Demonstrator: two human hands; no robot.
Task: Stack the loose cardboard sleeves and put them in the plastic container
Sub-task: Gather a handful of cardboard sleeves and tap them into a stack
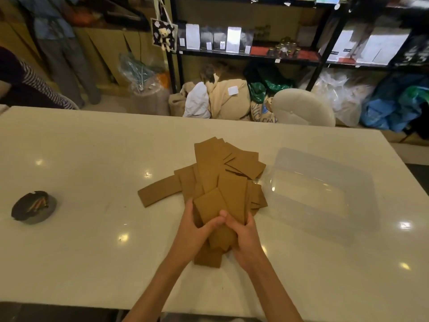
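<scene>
Cardboard sleeves (pixel 222 168): stacking begun, none binned.
Table (pixel 92 147) centre: left hand (pixel 197 231) and right hand (pixel 243 233), thumbs touching, grip a bunch at the loose pile's near end; the clear plastic container (pixel 362 182), beside the right edge, looks empty.

Matt brown cardboard, plain and unprinted, in the sleeves (pixel 218 173) gripped between left hand (pixel 197 231) and right hand (pixel 243 233) and heaped just beyond. Clear, smooth plastic in the container (pixel 325 194) right of the right hand. Glossy, smooth white table top (pixel 92 240) beneath, mirroring lamps.
</scene>
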